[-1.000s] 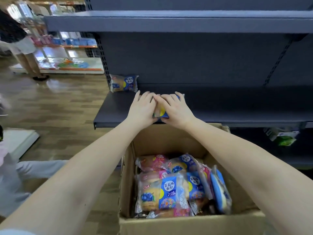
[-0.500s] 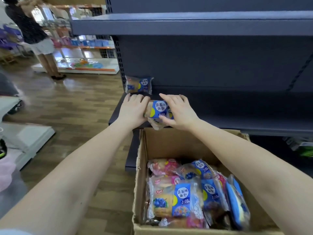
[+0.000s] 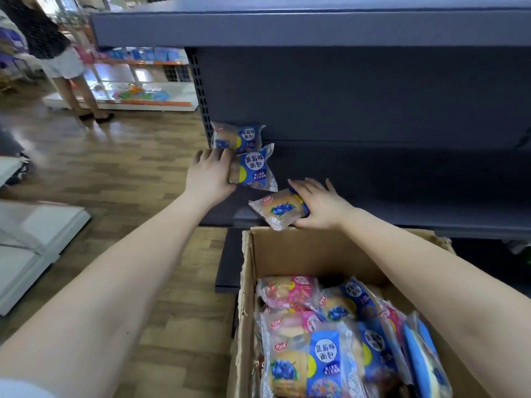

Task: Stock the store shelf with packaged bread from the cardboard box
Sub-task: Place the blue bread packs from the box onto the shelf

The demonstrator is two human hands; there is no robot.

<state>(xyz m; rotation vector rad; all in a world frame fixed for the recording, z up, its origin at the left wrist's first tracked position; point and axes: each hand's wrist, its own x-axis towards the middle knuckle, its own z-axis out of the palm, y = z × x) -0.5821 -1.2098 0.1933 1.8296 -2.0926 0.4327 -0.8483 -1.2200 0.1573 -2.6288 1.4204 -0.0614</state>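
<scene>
Glossy plastic bread packets [image 3: 254,168], matt shelf [image 3: 402,179], rough cardboard box [image 3: 316,254].

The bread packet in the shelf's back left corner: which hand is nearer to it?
Left. The left hand grips a second packet in front of the corner packet; the right hand holds a third packet farther right, at the front edge of the shelf.

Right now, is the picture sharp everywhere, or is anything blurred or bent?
Head view: the wide lens slants the shelf upright; glare sheens the floor and washes out the far aisle; the label on the pack in the left hand reads crisp; packs low in the box blur.
</scene>
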